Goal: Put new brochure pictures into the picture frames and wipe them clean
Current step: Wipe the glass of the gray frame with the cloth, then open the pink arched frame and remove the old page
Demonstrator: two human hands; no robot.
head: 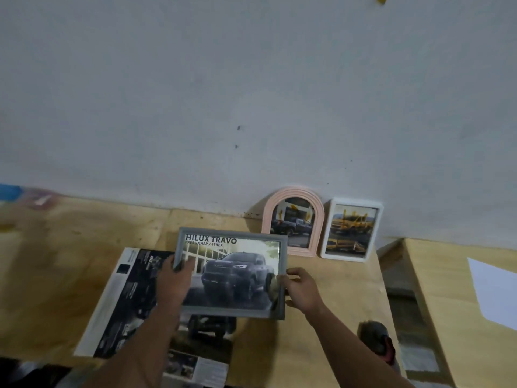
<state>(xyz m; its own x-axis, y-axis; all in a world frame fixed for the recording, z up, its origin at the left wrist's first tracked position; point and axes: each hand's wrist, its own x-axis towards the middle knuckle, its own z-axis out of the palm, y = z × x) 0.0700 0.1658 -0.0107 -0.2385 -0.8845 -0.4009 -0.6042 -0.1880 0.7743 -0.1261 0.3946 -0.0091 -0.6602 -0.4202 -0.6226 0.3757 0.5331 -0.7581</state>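
Note:
A grey rectangular picture frame [232,310] with a dark pickup-truck brochure picture in it is held above the wooden table [335,289]. My left hand [173,281] grips its left edge and my right hand [300,291] grips its right edge. Against the wall stand a pink arched frame [292,193] and a white rectangular frame [352,201], each with a truck picture inside. An open brochure [126,301] lies flat under and left of the held frame, with more brochure pages [201,365] at the front edge.
A grey wall [251,93] rises straight behind the table. A second wooden surface [447,289] at the right carries a white sheet of paper [492,292], with a dark gap between the two. A dark cloth-like lump [376,338] lies near the table's front right corner.

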